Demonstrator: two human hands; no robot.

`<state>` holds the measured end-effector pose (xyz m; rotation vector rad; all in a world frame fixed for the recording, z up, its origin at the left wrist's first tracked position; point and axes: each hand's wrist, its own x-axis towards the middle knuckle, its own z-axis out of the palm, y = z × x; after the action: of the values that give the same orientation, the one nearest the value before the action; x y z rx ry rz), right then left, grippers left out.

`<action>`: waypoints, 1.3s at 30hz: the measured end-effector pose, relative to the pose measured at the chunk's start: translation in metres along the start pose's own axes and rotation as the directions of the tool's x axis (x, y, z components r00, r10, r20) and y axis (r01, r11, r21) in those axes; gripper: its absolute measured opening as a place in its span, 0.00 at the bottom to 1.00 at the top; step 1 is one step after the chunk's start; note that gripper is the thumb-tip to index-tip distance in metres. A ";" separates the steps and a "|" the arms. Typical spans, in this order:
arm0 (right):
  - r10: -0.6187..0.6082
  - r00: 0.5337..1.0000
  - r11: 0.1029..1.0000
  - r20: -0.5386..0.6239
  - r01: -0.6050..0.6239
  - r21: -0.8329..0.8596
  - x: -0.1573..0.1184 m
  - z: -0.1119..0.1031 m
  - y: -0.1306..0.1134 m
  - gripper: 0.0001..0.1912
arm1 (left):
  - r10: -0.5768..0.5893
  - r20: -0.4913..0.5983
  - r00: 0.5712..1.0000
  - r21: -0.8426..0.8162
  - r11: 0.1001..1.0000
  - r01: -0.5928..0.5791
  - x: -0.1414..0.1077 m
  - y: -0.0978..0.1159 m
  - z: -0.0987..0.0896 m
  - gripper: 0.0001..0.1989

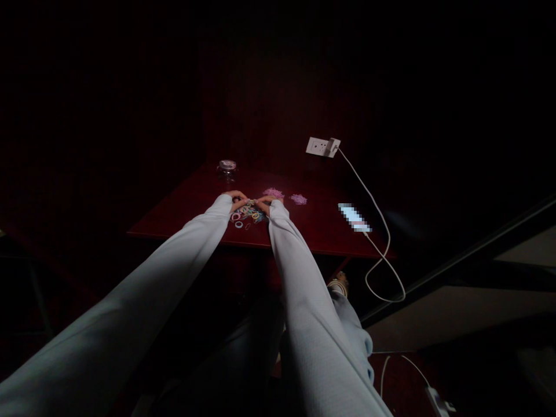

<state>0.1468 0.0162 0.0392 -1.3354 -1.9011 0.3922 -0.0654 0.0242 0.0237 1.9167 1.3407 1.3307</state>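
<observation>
A pile of small multicoloured hair ties (249,213) lies near the front edge of the dark red table. At its far side, my left hand (236,198) curls in from the left, its fingers bent and closed on some of the hair ties. My right hand (264,203) comes in from the right, with fingertips pinched on hair ties close to the left ones. Which ties lie between the fingers is too small to tell. Just beyond my right hand sits a heap of pink hair ties (273,192), and a smaller pink heap (299,199) is to its right.
A clear lidded jar (227,168) stands at the back left of the table (182,214). On the right lies a blurred-out phone (355,218); its white cable (382,217) runs to a wall socket (319,146) and droops past the table edge. A power strip (436,401) is below.
</observation>
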 end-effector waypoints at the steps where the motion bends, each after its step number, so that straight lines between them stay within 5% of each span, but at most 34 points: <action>1: 0.016 1.000 1.000 0.023 -0.017 0.021 0.000 -0.001 -0.001 0.13 | -0.003 -0.001 1.000 0.001 1.000 0.003 0.000 0.000 0.000 0.19; 10: 0.069 0.996 0.996 0.055 -0.072 0.054 -0.005 -0.005 -0.004 0.14 | 0.012 -0.005 1.000 0.002 1.000 -0.012 -0.001 0.006 -0.003 0.23; 18: 0.143 0.987 0.990 -0.074 -0.143 0.005 0.003 -0.009 -0.002 0.14 | -0.017 -0.034 0.999 0.013 1.000 0.017 -0.002 0.001 -0.002 0.24; 28: 0.482 0.807 0.850 -0.342 -0.526 -0.044 -0.007 -0.016 -0.002 0.15 | -0.048 -0.014 0.999 0.001 0.999 0.048 -0.005 0.008 -0.003 0.23; 33: 0.514 0.781 0.823 -0.356 -0.565 -0.053 -0.007 -0.018 -0.004 0.14 | -0.068 -0.015 0.998 0.005 0.998 0.068 -0.005 0.012 -0.003 0.20; 39: 0.506 0.803 0.837 -0.316 -0.545 -0.046 -0.008 -0.019 -0.001 0.13 | -0.075 -0.007 0.997 0.009 0.997 0.075 -0.004 0.010 -0.002 0.20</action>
<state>0.1615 0.0052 0.0486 -1.9053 -1.3058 0.3164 -0.0632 0.0164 0.0305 1.8510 1.4103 1.2984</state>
